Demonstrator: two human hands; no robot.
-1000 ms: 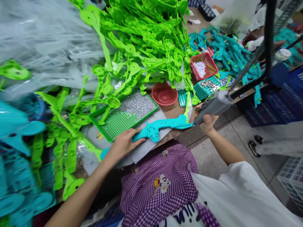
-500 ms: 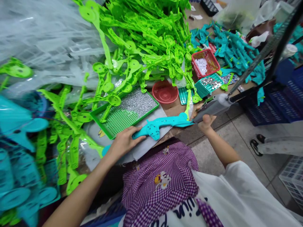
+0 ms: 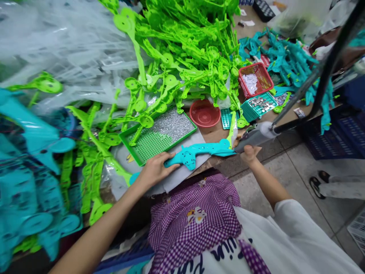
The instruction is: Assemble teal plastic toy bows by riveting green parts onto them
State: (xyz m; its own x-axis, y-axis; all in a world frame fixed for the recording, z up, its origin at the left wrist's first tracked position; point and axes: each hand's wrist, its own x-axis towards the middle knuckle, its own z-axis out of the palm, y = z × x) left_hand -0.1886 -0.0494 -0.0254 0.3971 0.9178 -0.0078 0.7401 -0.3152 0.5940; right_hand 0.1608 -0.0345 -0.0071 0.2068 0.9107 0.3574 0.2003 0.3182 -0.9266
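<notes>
A blue plastic piece (image 3: 209, 148) with small dark holes lies along the table's front edge over a pale sheet (image 3: 168, 182). My left hand (image 3: 156, 168) grips its left end between thumb and fingers. My right hand (image 3: 251, 153) is closed round a grey power screwdriver (image 3: 253, 137) hanging from an arm, its tip touching or very near the piece's right end. A light green part (image 3: 233, 129) adjoins that end. Behind the piece sits a green tray (image 3: 158, 136) partly filled with small silvery screws.
Light green parts (image 3: 188, 49) are heaped behind the tray. A round red basket (image 3: 205, 113), a square red basket (image 3: 256, 80) and stacked teal trays (image 3: 261, 104) stand to the right. Blue parts (image 3: 25, 190) lie at left. A person's foot (image 3: 318, 186) shows on the floor.
The view has shifted, so most things appear further right. Both hands keep their holds on the blue piece and the screwdriver, whose tip remains by the piece's right end.
</notes>
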